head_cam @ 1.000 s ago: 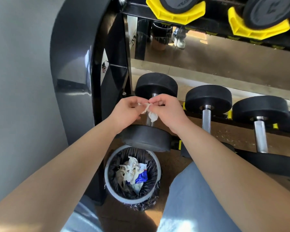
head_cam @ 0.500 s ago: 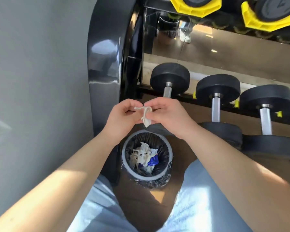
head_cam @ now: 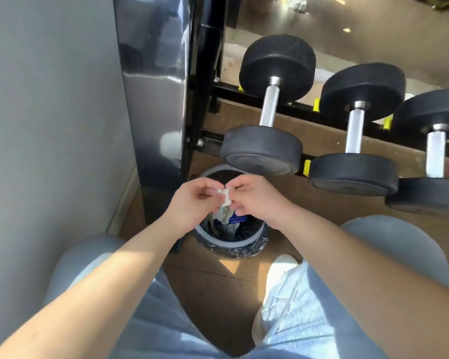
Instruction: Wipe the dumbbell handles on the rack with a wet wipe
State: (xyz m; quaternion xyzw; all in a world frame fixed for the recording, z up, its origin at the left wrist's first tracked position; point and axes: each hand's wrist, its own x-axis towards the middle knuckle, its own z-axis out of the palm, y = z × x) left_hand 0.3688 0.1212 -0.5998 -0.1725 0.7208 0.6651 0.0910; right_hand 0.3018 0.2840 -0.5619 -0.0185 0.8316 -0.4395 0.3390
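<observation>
The wet wipe (head_cam: pixel 224 196) is a small crumpled white wad, pinched between your two hands directly above the open bin (head_cam: pixel 233 245). Your left hand (head_cam: pixel 192 200) takes it from one side and your right hand (head_cam: pixel 254 196) from the other. Each grip is clamped on the wipe, fingertips curled in around it. A limp tail seems to hang from the wad toward the bin, though against the litter below I cannot say for sure where the wipe ends and the rubbish begins.

The wipe touches no dumbbell. It is well apart from the nearest handle (head_cam: pixel 270 104), which lies on the rack (head_cam: pixel 200 73) beyond your hands. Two more chrome bars sit beside that one: the middle handle (head_cam: pixel 354 132) and the right-hand handle (head_cam: pixel 436 156).

No handle shows a streak or wet sheen, so you cannot read from here which ones are wiped. The bin holds crumpled white material and a blue packet (head_cam: pixel 237 218), which suggests some wiping is done. With the wad held over the bin, I judge you are about to discard it. Any handle not yet wiped would then need a fresh wipe.
</observation>
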